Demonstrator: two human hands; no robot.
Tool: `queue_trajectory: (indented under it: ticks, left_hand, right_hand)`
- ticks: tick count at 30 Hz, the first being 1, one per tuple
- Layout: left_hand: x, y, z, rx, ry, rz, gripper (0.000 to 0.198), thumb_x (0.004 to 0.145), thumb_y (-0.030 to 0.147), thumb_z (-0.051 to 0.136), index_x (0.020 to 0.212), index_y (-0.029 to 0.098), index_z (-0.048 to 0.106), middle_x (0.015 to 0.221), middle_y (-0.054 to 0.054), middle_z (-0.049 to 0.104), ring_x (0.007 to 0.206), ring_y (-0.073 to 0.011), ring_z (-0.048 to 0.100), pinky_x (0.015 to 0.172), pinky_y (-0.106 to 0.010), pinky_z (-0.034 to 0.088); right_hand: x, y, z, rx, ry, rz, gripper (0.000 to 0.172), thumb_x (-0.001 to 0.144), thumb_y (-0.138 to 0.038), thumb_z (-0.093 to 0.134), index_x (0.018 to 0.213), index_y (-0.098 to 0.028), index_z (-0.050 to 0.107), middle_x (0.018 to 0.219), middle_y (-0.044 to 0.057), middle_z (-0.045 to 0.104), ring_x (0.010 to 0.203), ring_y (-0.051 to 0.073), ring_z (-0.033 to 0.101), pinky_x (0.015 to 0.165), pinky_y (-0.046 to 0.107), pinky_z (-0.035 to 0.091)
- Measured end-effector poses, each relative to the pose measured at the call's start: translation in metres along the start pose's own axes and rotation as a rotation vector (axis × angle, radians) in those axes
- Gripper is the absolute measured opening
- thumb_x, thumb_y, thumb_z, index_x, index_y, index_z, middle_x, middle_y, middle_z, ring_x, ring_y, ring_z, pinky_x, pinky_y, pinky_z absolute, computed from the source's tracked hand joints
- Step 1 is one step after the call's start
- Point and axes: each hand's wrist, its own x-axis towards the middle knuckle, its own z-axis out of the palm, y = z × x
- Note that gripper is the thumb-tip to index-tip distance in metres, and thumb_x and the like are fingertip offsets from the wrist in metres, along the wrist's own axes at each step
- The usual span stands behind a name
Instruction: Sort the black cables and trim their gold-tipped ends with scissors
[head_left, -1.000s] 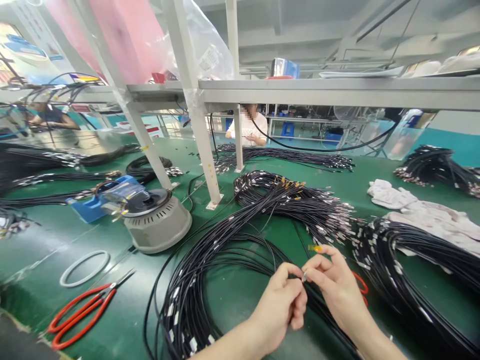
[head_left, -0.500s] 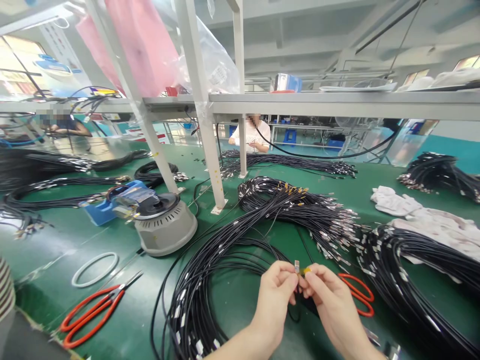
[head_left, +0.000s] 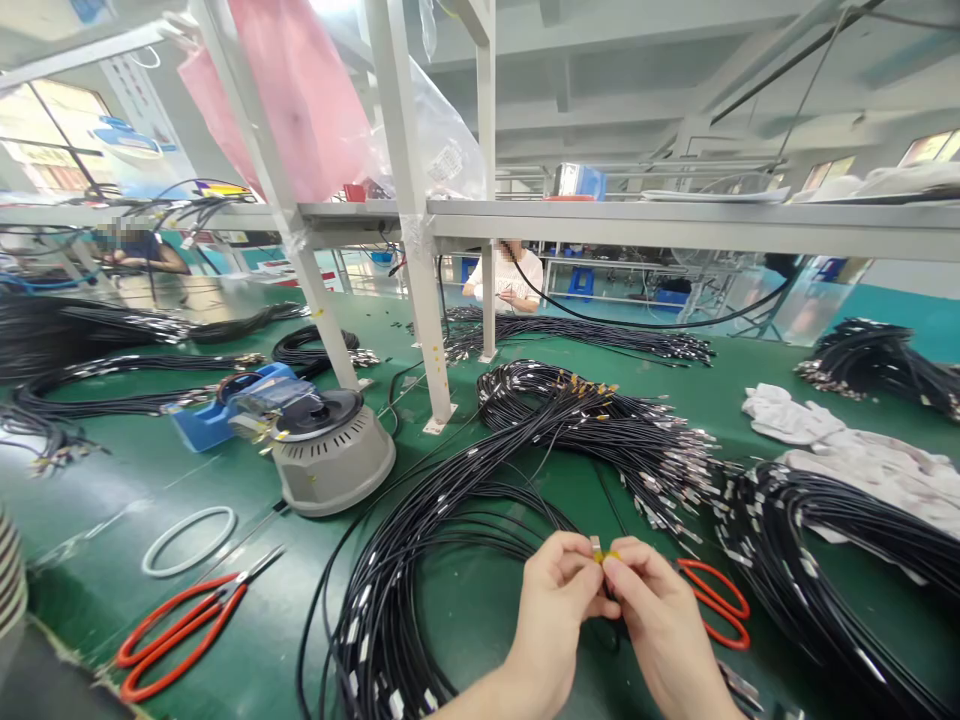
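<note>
At the lower middle of the head view, my left hand [head_left: 559, 600] pinches the end of a black cable, where a small metal connector [head_left: 596, 545] sticks up between the fingertips. My right hand [head_left: 651, 610] closes its thumb and fingers on a bit of yellow tape [head_left: 609, 556] at that cable end. The fingertips of both hands nearly touch and hide most of the cable end. A large loop of black cables [head_left: 390, 560] with white labels lies just left of my hands. Red-handled scissors [head_left: 716, 600] lie right of my right hand.
A grey tape dispenser [head_left: 334, 460] stands left of centre beside a blue holder [head_left: 202, 425]. Red-handled cutters [head_left: 184, 630] and a pale ring [head_left: 187, 540] lie at left. White gloves [head_left: 791, 415] and another cable bundle [head_left: 817, 580] lie right. Shelf posts [head_left: 420, 300] rise behind; people sit beyond.
My hands have drawn closer together at the cable end, and the connector shows less above the fingertips. The view has tilted up slightly.
</note>
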Motion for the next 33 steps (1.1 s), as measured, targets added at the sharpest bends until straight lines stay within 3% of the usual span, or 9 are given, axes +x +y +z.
queue_trajectory:
  ticks: [12, 16, 21, 28, 30, 33]
  left_hand:
    - [-0.001, 0.002, 0.001, 0.050, -0.025, 0.006, 0.018, 0.069, 0.023, 0.067, 0.076, 0.014, 0.054, 0.066, -0.001, 0.060, 0.054, -0.0093, 0.053, 0.055, -0.025, 0.046]
    - [-0.003, 0.003, 0.003, 0.099, -0.033, 0.048, 0.018, 0.067, 0.021, 0.069, 0.076, 0.014, 0.055, 0.070, -0.002, 0.060, 0.062, -0.0119, 0.054, 0.054, -0.024, 0.046]
    - [0.000, 0.000, 0.000, 0.124, -0.020, 0.068, 0.014, 0.073, 0.026, 0.062, 0.072, 0.015, 0.054, 0.059, 0.003, 0.051, 0.046, -0.0066, 0.044, 0.045, -0.020, 0.035]
    - [0.001, -0.001, -0.002, 0.108, -0.042, 0.080, 0.010, 0.076, 0.023, 0.059, 0.074, 0.013, 0.057, 0.062, 0.000, 0.054, 0.060, -0.0098, 0.050, 0.059, -0.023, 0.039]
    - [0.001, 0.002, -0.002, 0.042, -0.079, 0.044, 0.011, 0.078, 0.025, 0.058, 0.076, 0.014, 0.056, 0.060, 0.001, 0.052, 0.055, -0.0094, 0.049, 0.054, -0.023, 0.039]
    - [0.001, 0.007, -0.001, -0.022, -0.075, 0.027, 0.015, 0.078, 0.030, 0.057, 0.078, 0.015, 0.055, 0.059, 0.002, 0.051, 0.044, -0.0066, 0.042, 0.042, -0.020, 0.030]
  right_hand:
    - [0.001, 0.003, -0.003, -0.039, 0.006, -0.023, 0.021, 0.069, -0.033, 0.069, 0.061, -0.018, 0.057, 0.074, -0.001, 0.046, 0.065, 0.014, 0.044, 0.050, 0.023, 0.037]
    - [0.000, 0.001, -0.001, -0.045, 0.011, -0.037, 0.021, 0.069, -0.031, 0.069, 0.061, -0.018, 0.055, 0.073, -0.001, 0.044, 0.063, 0.013, 0.043, 0.049, 0.023, 0.037]
    - [-0.002, -0.001, 0.002, 0.009, -0.041, -0.015, 0.019, 0.072, -0.031, 0.067, 0.061, -0.018, 0.056, 0.072, -0.001, 0.042, 0.059, 0.012, 0.042, 0.047, 0.024, 0.037]
    - [-0.002, -0.009, 0.005, 0.038, -0.122, 0.013, 0.024, 0.074, -0.030, 0.065, 0.055, -0.017, 0.056, 0.062, -0.002, 0.044, 0.059, 0.014, 0.043, 0.055, 0.027, 0.038]
    - [0.002, -0.007, 0.000, -0.016, -0.104, 0.024, 0.025, 0.074, -0.032, 0.064, 0.055, -0.017, 0.058, 0.061, -0.001, 0.045, 0.057, 0.014, 0.043, 0.055, 0.027, 0.037]
    - [0.011, -0.003, -0.013, -0.094, 0.025, 0.040, 0.024, 0.071, -0.037, 0.066, 0.059, -0.017, 0.062, 0.051, -0.003, 0.043, 0.053, 0.014, 0.042, 0.054, 0.028, 0.036]
